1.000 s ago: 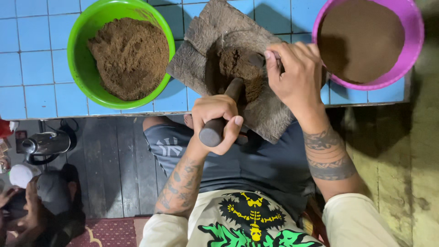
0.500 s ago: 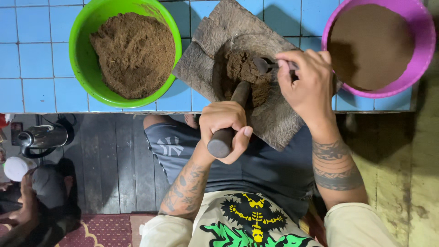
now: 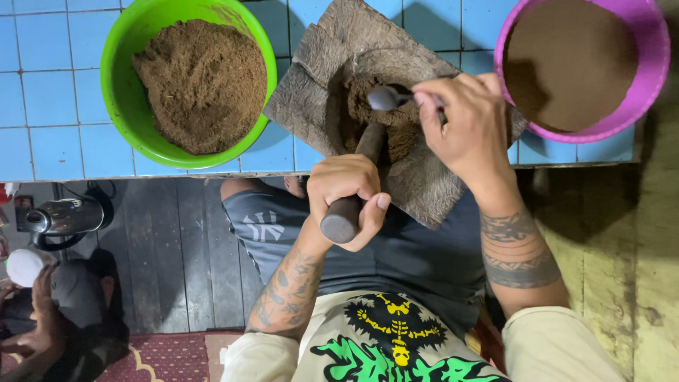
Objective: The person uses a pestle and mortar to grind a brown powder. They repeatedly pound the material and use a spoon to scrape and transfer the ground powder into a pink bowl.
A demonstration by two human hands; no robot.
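A green bowl (image 3: 187,85) heaped with coarse brown powder stands at the left of the blue-tiled counter (image 3: 49,92). Just right of it lies a rough stone mortar slab (image 3: 396,106) whose near end overhangs the counter edge above the person's lap. The left hand (image 3: 346,194) has its grip wrapped tight around the butt of a dark pestle (image 3: 357,184), whose far end rests in the clump of brown paste (image 3: 382,117) in the slab's hollow. The right hand (image 3: 467,127) pinches the handle of a metal spoon (image 3: 385,97), its bowl lying on the paste just beyond the pestle tip. A purple bowl (image 3: 583,67) of finer, smoother powder stands at the far right, though shadow hides part of its surface.

Hard pressure on the overhanging slab could tip or slide it off the counter; the spoon and pestle sit close enough to knock together and scatter paste.
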